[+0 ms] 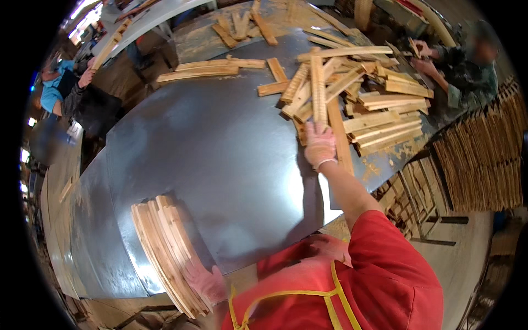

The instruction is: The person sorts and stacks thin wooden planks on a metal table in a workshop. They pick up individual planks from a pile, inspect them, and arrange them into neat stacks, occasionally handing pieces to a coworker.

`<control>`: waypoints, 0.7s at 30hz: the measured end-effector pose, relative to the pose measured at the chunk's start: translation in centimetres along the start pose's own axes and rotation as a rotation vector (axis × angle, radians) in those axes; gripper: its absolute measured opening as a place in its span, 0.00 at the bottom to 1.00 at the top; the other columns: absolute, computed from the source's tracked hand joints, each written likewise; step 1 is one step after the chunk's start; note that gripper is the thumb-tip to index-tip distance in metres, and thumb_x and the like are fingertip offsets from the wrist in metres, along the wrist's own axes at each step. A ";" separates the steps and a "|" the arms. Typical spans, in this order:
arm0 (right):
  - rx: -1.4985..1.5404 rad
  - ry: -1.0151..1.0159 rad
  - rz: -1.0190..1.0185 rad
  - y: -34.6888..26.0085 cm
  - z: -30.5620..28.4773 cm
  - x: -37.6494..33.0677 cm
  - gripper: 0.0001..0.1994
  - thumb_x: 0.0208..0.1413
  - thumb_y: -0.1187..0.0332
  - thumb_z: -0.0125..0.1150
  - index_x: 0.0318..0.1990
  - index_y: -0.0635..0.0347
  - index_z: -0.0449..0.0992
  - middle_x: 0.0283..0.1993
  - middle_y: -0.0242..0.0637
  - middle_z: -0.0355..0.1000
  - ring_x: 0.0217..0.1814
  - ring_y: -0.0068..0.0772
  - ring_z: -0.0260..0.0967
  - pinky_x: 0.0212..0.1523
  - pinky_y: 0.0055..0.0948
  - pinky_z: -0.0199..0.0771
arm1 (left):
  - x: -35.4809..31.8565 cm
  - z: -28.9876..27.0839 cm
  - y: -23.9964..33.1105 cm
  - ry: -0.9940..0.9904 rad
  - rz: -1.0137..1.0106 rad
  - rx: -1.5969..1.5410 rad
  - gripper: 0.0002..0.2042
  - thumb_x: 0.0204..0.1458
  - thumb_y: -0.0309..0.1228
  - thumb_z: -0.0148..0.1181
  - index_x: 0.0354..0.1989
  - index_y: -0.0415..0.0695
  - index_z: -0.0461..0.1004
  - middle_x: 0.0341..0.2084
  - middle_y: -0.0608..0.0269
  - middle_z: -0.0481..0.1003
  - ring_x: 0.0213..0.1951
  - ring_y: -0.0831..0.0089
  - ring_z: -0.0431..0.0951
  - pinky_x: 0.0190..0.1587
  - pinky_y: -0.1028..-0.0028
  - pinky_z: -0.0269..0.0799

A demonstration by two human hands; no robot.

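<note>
My right hand, in a pale pink glove, reaches out over the table and is closed on the near end of a wooden slat. This slat points away from me, at the left side of a loose pile of slats. Beside it, a darker flat slat runs under my wrist. My left hand, gloved too, lies against the right side of a neat stack of slats near the table's front edge. Its fingers are stretched along the wood and its thumb is apart.
The metal-topped table carries two long slats farther back and sawdust at its far end. A co-worker handles wood at the right; another person holds a board at the left. Stacked wood stands at the right.
</note>
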State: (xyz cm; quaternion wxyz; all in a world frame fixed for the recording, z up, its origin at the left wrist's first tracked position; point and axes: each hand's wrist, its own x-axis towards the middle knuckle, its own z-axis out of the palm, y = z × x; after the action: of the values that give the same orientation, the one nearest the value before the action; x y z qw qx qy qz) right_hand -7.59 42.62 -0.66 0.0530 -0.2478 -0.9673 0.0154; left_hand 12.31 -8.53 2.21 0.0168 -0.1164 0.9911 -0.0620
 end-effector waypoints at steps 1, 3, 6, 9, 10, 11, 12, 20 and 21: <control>0.098 0.027 0.017 -0.9 1.4 -1.5 0.32 0.61 0.66 0.60 0.74 0.54 0.64 0.70 0.49 0.63 0.65 0.57 0.66 0.59 0.54 0.73 | 0.5 -0.8 2.0 0.005 0.061 -0.037 0.42 0.51 0.43 0.71 0.76 0.45 0.63 0.74 0.49 0.62 0.76 0.47 0.58 0.77 0.49 0.53; 0.233 0.031 -0.165 -2.8 0.8 -6.6 0.34 0.55 0.68 0.62 0.72 0.57 0.66 0.71 0.57 0.61 0.62 0.62 0.67 0.59 0.58 0.73 | 1.6 -1.5 5.5 -0.015 0.171 -0.157 0.43 0.51 0.43 0.72 0.75 0.43 0.63 0.75 0.47 0.62 0.76 0.45 0.58 0.77 0.49 0.53; 0.585 -0.088 -0.379 -3.0 -5.8 -10.5 0.32 0.51 0.64 0.66 0.67 0.59 0.70 0.66 0.60 0.66 0.59 0.64 0.69 0.60 0.57 0.73 | 3.0 -0.9 11.3 -0.066 0.304 -0.378 0.44 0.50 0.44 0.73 0.75 0.42 0.63 0.75 0.46 0.61 0.75 0.44 0.59 0.76 0.49 0.55; 0.398 -0.047 -0.326 0.8 -7.9 -4.9 0.28 0.48 0.59 0.68 0.57 0.62 0.74 0.55 0.57 0.72 0.58 0.62 0.70 0.60 0.56 0.73 | 4.1 -0.6 17.5 -0.120 0.365 -0.484 0.45 0.48 0.45 0.74 0.74 0.42 0.63 0.75 0.44 0.61 0.74 0.44 0.62 0.75 0.53 0.59; 0.294 0.041 -0.212 2.3 -9.5 -2.9 0.26 0.47 0.58 0.69 0.54 0.61 0.75 0.53 0.55 0.72 0.58 0.61 0.70 0.61 0.55 0.72 | 4.7 -1.0 19.6 -0.169 0.352 -0.483 0.45 0.48 0.45 0.75 0.74 0.42 0.63 0.75 0.42 0.61 0.74 0.44 0.63 0.74 0.55 0.61; 0.307 0.110 -0.080 6.1 -6.6 -0.4 0.31 0.47 0.57 0.70 0.59 0.60 0.74 0.55 0.53 0.72 0.60 0.59 0.69 0.63 0.53 0.71 | 5.7 -3.3 22.6 -0.293 0.385 -0.459 0.45 0.48 0.46 0.75 0.74 0.42 0.64 0.72 0.42 0.64 0.71 0.44 0.66 0.71 0.54 0.65; 0.051 0.278 -0.042 9.3 -3.1 0.8 0.36 0.48 0.56 0.72 0.65 0.59 0.71 0.60 0.50 0.72 0.63 0.57 0.69 0.64 0.50 0.71 | 6.6 -5.4 25.0 -0.413 0.407 -0.433 0.45 0.48 0.46 0.75 0.74 0.41 0.64 0.69 0.42 0.68 0.68 0.43 0.70 0.67 0.52 0.70; 1.042 -0.175 0.340 3.9 2.3 -2.9 0.43 0.51 0.69 0.65 0.78 0.52 0.59 0.61 0.45 0.73 0.60 0.48 0.72 0.62 0.44 0.75 | 7.7 0.4 18.1 -1.025 0.039 -1.696 0.35 0.55 0.43 0.69 0.70 0.39 0.68 0.44 0.59 0.79 0.40 0.69 0.80 0.45 0.71 0.78; 1.346 -0.276 0.402 2.7 3.2 -4.8 0.43 0.52 0.72 0.64 0.79 0.51 0.58 0.59 0.44 0.73 0.58 0.46 0.73 0.60 0.43 0.77 | 7.2 -1.8 16.4 -1.245 -0.119 -2.011 0.33 0.57 0.40 0.69 0.70 0.39 0.68 0.44 0.60 0.79 0.39 0.72 0.80 0.45 0.73 0.78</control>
State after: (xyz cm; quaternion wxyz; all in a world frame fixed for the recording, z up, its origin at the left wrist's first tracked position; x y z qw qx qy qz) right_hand -2.48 42.64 -4.45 0.0677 -0.3306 -0.6813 0.6496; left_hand 1.44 5.79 1.77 0.3946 -0.1334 0.4091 0.8119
